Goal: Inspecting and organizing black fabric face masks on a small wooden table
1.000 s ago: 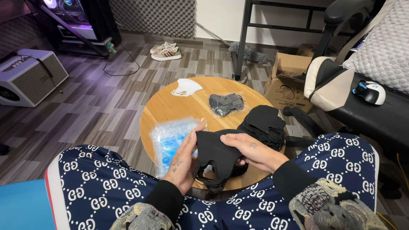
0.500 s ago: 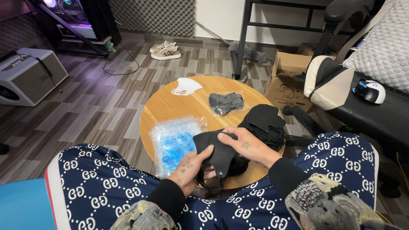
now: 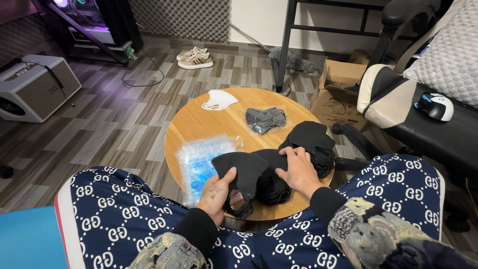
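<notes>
round wooden table [image 3: 199, 124], black masks [image 3: 308, 137], white mask [image 3: 219, 99], perhaps plastic packets [image 3: 201, 162]

black face mask [image 3: 247, 172] | soft fabric, folded flat, ear loops hanging | near table edge, beside black mask pile [image 3: 311, 142]

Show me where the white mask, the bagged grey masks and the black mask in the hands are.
white mask [image 3: 219, 99], head view, middle of its front panel
bagged grey masks [image 3: 265, 119], head view, centre of the bag
black mask [image 3: 244, 169], head view, flat panel between the hands

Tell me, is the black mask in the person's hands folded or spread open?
Folded: the black mask lies as one flat half-shape, pinched by the left hand; the right hand rests beside it.
</notes>
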